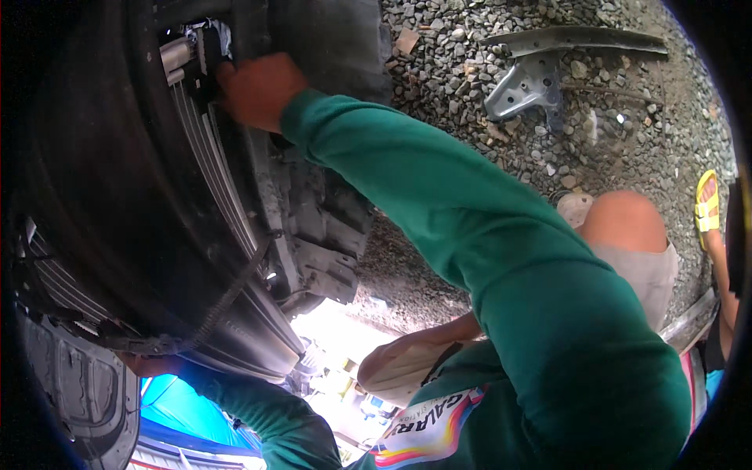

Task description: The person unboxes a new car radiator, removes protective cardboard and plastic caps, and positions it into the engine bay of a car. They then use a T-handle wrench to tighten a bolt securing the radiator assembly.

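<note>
A large black car bumper or front panel [102,180] fills the left side, with the metal-finned radiator [215,172] showing along its right edge. My right hand [262,90] reaches to the radiator's upper end, its fingers curled in at a dark bracket beside a silver fitting [178,61]. What the fingertips grip, if anything, is hidden. My left hand [149,364] is low at the left, under a dark strip [157,343] along the panel's lower edge. Its fingers are out of sight behind that strip.
On the gravel [439,70] at upper right lies a bent metal bracket [525,86] joined to a long dark bar [580,37]. Torn-looking black plastic [325,262] hangs beside the radiator. A person's foot in a yellow sandal [707,207] stands at the right edge.
</note>
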A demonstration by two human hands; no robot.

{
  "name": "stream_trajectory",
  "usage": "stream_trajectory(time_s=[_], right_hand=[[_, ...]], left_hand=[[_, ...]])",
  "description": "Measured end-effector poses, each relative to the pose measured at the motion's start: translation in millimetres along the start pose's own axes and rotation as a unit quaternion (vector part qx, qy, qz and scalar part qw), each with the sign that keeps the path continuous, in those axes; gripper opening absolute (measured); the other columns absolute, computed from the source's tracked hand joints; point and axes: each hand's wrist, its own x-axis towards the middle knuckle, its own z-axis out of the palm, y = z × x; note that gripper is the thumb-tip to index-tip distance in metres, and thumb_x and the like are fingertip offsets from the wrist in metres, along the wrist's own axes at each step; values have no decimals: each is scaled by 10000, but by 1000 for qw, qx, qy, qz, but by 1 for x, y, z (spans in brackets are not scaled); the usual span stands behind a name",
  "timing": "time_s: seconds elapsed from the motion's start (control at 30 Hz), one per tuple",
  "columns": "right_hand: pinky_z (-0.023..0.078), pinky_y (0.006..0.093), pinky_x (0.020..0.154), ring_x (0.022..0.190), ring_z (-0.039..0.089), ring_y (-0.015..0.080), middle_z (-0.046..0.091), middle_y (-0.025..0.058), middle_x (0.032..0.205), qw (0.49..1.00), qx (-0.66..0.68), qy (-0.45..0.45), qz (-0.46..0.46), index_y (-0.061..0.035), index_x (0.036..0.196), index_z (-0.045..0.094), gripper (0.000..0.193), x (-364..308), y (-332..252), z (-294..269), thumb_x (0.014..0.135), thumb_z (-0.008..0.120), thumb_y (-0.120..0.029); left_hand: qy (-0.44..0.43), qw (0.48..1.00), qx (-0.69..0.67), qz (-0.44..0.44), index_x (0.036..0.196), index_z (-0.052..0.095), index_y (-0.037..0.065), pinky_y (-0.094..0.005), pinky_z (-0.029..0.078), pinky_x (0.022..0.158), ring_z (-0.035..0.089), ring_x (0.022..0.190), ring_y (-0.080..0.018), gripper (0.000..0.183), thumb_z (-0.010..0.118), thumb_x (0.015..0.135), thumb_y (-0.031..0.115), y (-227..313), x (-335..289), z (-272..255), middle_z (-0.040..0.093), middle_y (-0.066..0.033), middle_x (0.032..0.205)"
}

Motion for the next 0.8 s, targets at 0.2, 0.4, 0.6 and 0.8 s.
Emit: stream_trajectory(time_s=[0.2, 0.4, 0.6, 0.8], right_hand=[[598, 565, 881, 911, 725, 473, 720, 299, 1005, 998, 65, 21, 16, 28, 1121, 684, 430, 4, -2, 14, 1056, 357, -243], [581, 590, 900, 939, 718, 479, 716, 310, 1000, 995, 77, 44, 39, 16, 1126, 685, 452, 6, 2, 23, 1060, 349, -279], [581, 523, 812, 917, 733, 397, 748, 204, 989, 998, -52, 31, 11, -34, 1132, 661, 435, 3, 1, 12, 983, 574, -433], [582, 518, 790, 892, 732, 396, 746, 204, 978, 997, -80, 13, 2, -30, 1149, 656, 497, 1, -2, 5, 982, 585, -493]], left_hand=[[10, 987, 129, -90, 1214, 716, -5, -439, 582, 774, 733, 845, -310, 562, 829, 826, 386, 26, 3, -16, 774, -173, 1044], [26, 955, 181, -235, 1169, 738, -3, -459, 577, 777, 734, 851, -318, 543, 834, 822, 403, 105, 15, 6, 779, -150, 1054], [-20, 961, 186, -205, 1164, 699, -64, -442, 540, 795, 705, 866, -295, 578, 743, 945, 470, 145, 22, 14, 745, -194, 1051], [-36, 959, 202, -197, 1157, 693, -64, -451, 536, 769, 705, 857, -306, 552, 721, 970, 454, 141, 26, 14, 739, -217, 1030]])
